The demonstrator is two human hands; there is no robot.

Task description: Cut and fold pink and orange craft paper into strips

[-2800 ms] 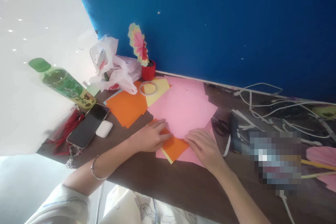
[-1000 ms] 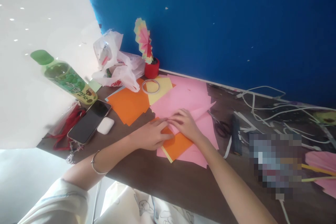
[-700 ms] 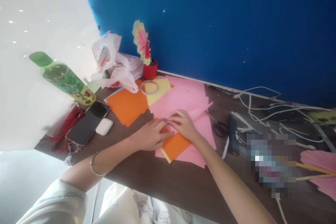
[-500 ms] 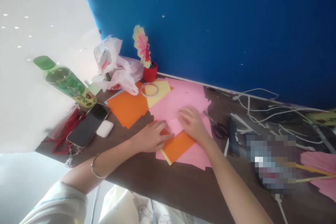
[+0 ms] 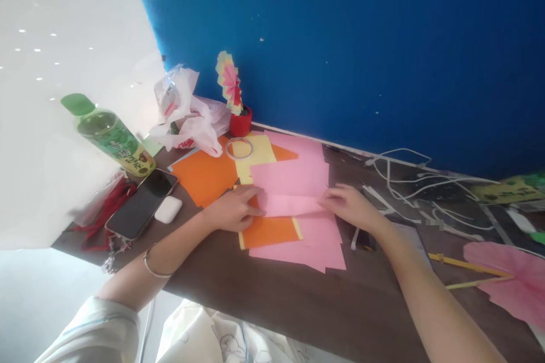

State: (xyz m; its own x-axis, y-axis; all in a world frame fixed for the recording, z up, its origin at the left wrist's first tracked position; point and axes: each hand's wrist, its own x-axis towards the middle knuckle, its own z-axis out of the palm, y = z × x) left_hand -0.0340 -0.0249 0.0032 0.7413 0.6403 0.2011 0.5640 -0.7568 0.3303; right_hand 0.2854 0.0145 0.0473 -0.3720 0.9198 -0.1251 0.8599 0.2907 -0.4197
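Observation:
A pink sheet (image 5: 289, 178) with a folded strip along its near edge lies between my hands, over orange paper (image 5: 272, 232) and more pink sheets (image 5: 315, 244). My left hand (image 5: 234, 208) touches its left edge, thumb and forefinger apart around the corner. At the strip's right end, my right hand (image 5: 343, 202) has its fingertips pinched on the sheet's edge. Yellow paper (image 5: 259, 150) with a clear ring (image 5: 239, 148) on it lies behind, beside an orange sheet (image 5: 206, 173).
At the left are a green bottle (image 5: 113, 139), a phone (image 5: 142, 204), a white case (image 5: 168, 210) and red cord (image 5: 104, 218). Behind stand a plastic bag (image 5: 191, 110) and a red pot (image 5: 241, 123). White cables (image 5: 389, 181) and a pink paper fan (image 5: 502, 278) lie right.
My right hand has moved right, from over the paper to the edge of the pink sheet. That sheet now lies straighter, and its folded strip shows. The view has shifted slightly.

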